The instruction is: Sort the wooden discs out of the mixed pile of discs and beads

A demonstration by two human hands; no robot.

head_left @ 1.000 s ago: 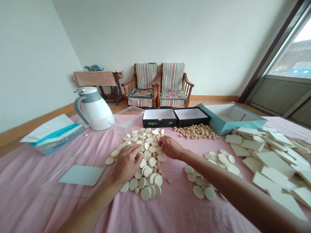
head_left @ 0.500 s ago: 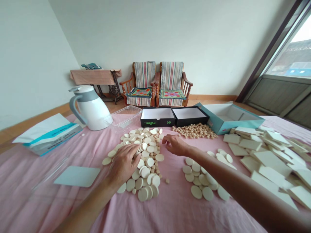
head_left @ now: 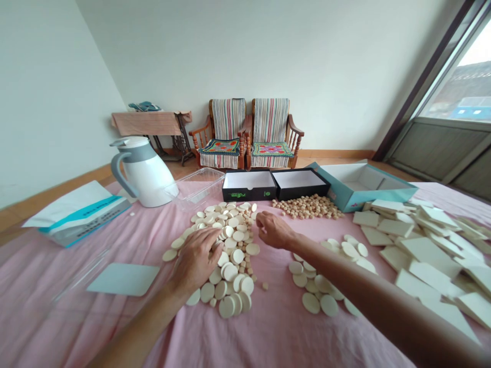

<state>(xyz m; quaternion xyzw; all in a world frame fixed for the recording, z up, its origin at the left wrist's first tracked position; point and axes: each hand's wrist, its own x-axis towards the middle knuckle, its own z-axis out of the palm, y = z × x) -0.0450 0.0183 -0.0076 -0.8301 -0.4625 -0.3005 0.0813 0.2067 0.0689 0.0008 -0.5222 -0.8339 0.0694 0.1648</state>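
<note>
My left hand (head_left: 199, 256) rests on the left side of a pile of pale round discs (head_left: 230, 272), fingers bent and a little apart. Small wooden cubes (head_left: 245, 263) are mixed in along the pile's right edge. My right hand (head_left: 273, 230) is at the upper right edge of that pile, its fingers curled together; whatever is between the fingertips is hidden. One loose cube (head_left: 265, 286) lies on the pink cloth (head_left: 284, 327). Under my right forearm is a second group of discs (head_left: 310, 302).
Small wooden pieces (head_left: 314, 207) lie before two black boxes (head_left: 249, 193). A blue box (head_left: 372, 197) and stacked pale square tiles (head_left: 433, 255) are at the right. A white jug (head_left: 149, 176), clear tray (head_left: 199, 186), packet (head_left: 82, 214) and pale card (head_left: 123, 279) are at the left.
My right hand has curled its fingers more tightly and its forearm has shifted slightly down. My left hand has stayed on the disc pile.
</note>
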